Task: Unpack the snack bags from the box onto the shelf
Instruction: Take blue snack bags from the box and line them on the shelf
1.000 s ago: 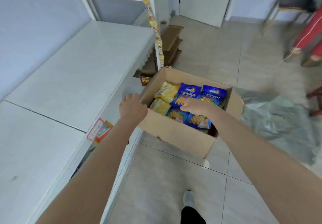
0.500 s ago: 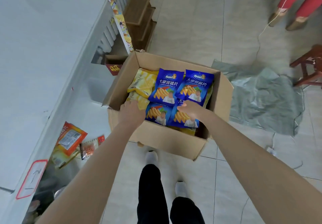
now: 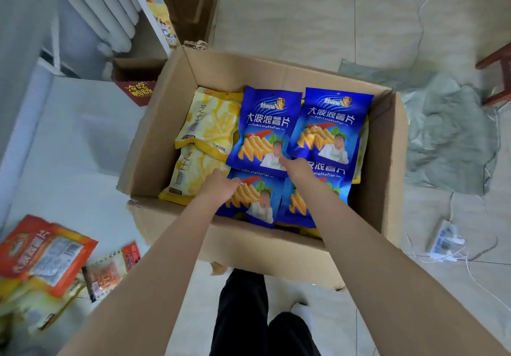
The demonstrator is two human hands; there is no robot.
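An open cardboard box [image 3: 387, 162] stands on the floor in front of me, beside the white shelf [image 3: 69, 148]. Inside lie blue snack bags [image 3: 265, 126] on the right and yellow snack bags [image 3: 210, 123] on the left. My left hand [image 3: 218, 187] reaches into the box and rests where the near yellow bag meets the near-left blue bag, thumb spread over the blue one. My right hand [image 3: 296, 166] lies on the near-right blue bag, with fingertips touching the lower edges of the two far blue bags. Neither hand lifts a bag.
Orange snack packets [image 3: 41, 253] lie on the shelf at the lower left. A small red carton [image 3: 135, 90] and a radiator [image 3: 105, 18] are behind the box. Grey plastic sheeting [image 3: 448, 134], a power strip [image 3: 445, 241] with cables and a wooden stool [image 3: 495, 79] are on the right.
My head has tilted down and closer over the box. Both hands have gone from the box rim deeper inside, onto the bags.
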